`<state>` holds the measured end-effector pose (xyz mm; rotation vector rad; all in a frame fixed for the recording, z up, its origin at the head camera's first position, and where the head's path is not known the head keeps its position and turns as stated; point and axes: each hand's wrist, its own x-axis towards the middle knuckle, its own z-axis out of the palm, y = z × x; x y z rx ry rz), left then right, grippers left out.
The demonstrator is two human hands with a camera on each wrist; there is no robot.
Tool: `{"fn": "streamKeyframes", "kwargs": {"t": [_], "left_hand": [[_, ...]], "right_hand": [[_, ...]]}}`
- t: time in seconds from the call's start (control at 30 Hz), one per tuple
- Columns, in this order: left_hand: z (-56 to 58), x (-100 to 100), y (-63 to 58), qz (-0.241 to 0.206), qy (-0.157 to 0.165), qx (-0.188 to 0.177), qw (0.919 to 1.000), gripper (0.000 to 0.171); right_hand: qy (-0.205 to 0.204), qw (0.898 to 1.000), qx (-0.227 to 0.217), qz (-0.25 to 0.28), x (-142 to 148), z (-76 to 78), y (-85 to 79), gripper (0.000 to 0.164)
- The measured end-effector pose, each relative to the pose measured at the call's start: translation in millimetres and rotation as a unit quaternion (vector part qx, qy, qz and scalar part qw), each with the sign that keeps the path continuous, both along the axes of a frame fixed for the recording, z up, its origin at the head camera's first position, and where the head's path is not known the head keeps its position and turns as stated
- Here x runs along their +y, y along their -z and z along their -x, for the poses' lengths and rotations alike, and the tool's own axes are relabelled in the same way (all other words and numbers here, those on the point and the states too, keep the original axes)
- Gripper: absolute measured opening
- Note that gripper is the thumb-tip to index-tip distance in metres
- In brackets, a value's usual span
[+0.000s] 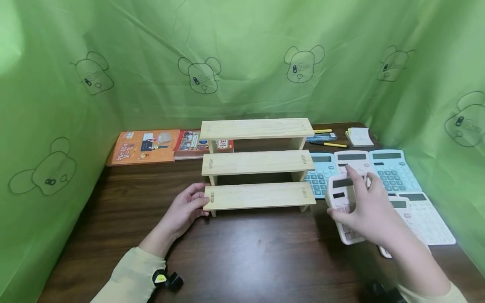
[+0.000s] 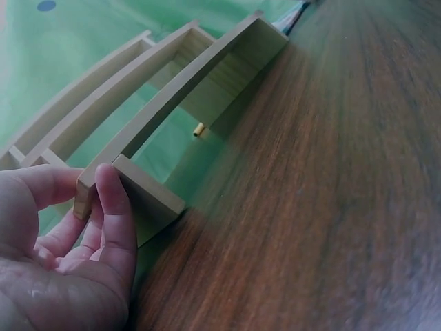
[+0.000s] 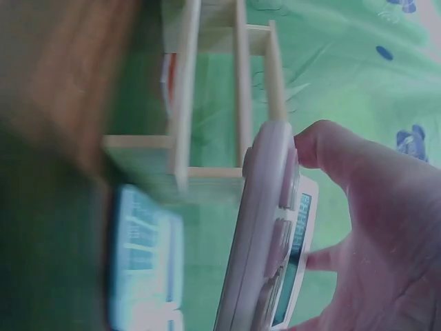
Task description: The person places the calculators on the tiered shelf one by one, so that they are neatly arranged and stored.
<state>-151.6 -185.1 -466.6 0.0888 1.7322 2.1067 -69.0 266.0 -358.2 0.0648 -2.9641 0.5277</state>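
Note:
A three-step wooden rack (image 1: 259, 195) stands mid-table. My left hand (image 1: 187, 210) grips the left end of its lowest board; in the left wrist view the thumb (image 2: 114, 200) lies on one side of the board and the fingers on the other. My right hand (image 1: 373, 214) holds a white calculator (image 1: 342, 202) with pinkish keys by its sides, tilted, just right of the rack. From the right wrist view the calculator (image 3: 255, 221) shows edge-on, thumb and fingers around it. Beneath and behind that hand lie more calculators, partly hidden by it.
Blue calculators (image 1: 394, 172), a pink one (image 1: 352, 156) and a white one (image 1: 433, 219) lie at the right. Pens (image 1: 335, 145) and a paper pad (image 1: 360, 136) are behind them. Books (image 1: 145, 147) lie at the back left. Green curtain (image 1: 250, 97) surrounds the table.

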Motion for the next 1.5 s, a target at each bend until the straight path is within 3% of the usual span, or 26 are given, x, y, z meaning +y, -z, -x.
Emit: {"fn": "streamKeyframes", "kwargs": {"t": [0.23,0.43,0.6,0.83,1.03,1.27,1.5], "left_hand": [[0.5,-0.3,-1.3,-0.012,0.001,0.002,0.9999,0.051],[-0.1,-1.4,-0.5,-0.007,-0.002,0.012,0.9999,0.051],[0.4,-0.5,2.8,-0.013,0.008,0.023,0.9996,0.049],[-0.2,-1.7,3.7,-0.019,0.005,0.028,0.9994,0.047],[-1.0,-1.1,1.8,-0.016,0.009,0.028,0.9994,0.047],[-1.7,-0.1,-0.1,-0.013,0.009,0.029,0.9995,0.045],[-1.0,-2.2,-0.3,-0.013,0.006,0.026,0.9996,0.045]], "right_hand": [[-0.039,0.999,0.026,-0.006,-24.3,34.7,-48.2,0.115],[-0.059,0.998,0.000,-0.029,-68.2,77.4,-82.4,0.116],[-0.076,0.995,-0.024,-0.065,-113.3,111.7,-99.8,0.117],[-0.093,0.992,-0.036,-0.082,-171.0,153.1,-109.2,0.114],[-0.084,0.992,-0.049,-0.085,-204.8,177.9,-106.9,0.110],[-0.076,0.992,-0.059,-0.084,-230.4,192.8,-101.6,0.109],[-0.065,0.990,-0.081,-0.098,-248.7,196.3,-97.8,0.115]]}}
